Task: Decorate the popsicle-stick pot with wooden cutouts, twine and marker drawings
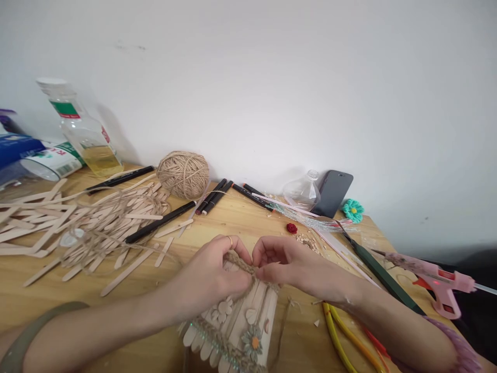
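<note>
A small panel of pale craft sticks [248, 313] stands at the bottom middle, decorated with wooden flower shapes, a grey flower with an orange centre [252, 342] and twine trim with glitter. Along its top edge runs a braided twine [239, 263]. My left hand [217, 272], a ring on one finger, has its fingers closed on this braid from the left. On the right, my right hand [285, 263] pinches the braid near the panel's upper corner, its fingertips close to the left ones. The fingertips partly cover the twine.
Loose craft sticks [132, 217] and a twine ball [184, 174] lie left, with markers [217, 197] behind. An oil bottle [91, 140] stands back left. At right are a phone [334, 194], a dark green tool [382, 274] and a pink glue gun [446, 285].
</note>
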`<state>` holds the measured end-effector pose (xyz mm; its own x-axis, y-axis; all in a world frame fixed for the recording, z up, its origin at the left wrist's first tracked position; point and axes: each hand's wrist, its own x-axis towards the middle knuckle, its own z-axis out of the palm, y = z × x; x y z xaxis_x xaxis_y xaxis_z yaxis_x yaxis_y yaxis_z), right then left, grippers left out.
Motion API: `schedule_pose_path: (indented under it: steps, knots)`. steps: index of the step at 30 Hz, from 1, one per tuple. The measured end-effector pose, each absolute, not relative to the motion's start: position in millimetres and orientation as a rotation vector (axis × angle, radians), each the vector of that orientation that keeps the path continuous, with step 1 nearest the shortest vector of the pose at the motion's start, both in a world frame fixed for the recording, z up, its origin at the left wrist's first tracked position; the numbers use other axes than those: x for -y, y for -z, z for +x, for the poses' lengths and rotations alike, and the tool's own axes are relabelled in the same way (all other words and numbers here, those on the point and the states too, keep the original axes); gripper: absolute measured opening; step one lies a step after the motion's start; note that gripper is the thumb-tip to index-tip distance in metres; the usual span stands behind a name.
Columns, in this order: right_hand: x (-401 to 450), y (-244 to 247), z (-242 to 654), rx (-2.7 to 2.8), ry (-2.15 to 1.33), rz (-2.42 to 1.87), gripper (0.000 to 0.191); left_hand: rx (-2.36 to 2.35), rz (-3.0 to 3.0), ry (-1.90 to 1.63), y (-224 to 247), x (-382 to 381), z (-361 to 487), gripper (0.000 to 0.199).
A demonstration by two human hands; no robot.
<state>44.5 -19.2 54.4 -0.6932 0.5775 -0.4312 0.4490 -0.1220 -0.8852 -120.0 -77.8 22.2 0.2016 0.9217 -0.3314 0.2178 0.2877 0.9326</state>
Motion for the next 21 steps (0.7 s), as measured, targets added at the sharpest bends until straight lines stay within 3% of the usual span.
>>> schedule_pose_path:
  steps: [5, 11, 15, 18, 21]
  knots:
    - [19.5, -61.6, 48.1, 2.06, -1.892, -1.197, 0.009, -1.293, 1.202, -0.705, -22.6, 77.1, -120.4, 0.017]
    - [25.8, -73.0, 49.6, 2.164, -1.349, -1.224, 0.015, -1.307, 1.223, -0.68, -23.2, 77.0, -122.9, 0.016]
    - [31.3, -73.0, 52.0, 2.278, -1.212, -1.22, 0.018, -1.285, 1.255, -0.755, -26.5, 78.2, -124.8, 0.013]
    - [35.8, -78.2, 62.3, 2.127, -1.066, -1.078, 0.013, -1.28, 1.261, -0.751, -25.9, 78.4, -125.3, 0.013]
    - [38.3, -88.5, 81.1, 1.84, -0.855, -0.859, 0.026, -1.274, 1.224, -0.705, -23.7, 77.7, -125.3, 0.014]
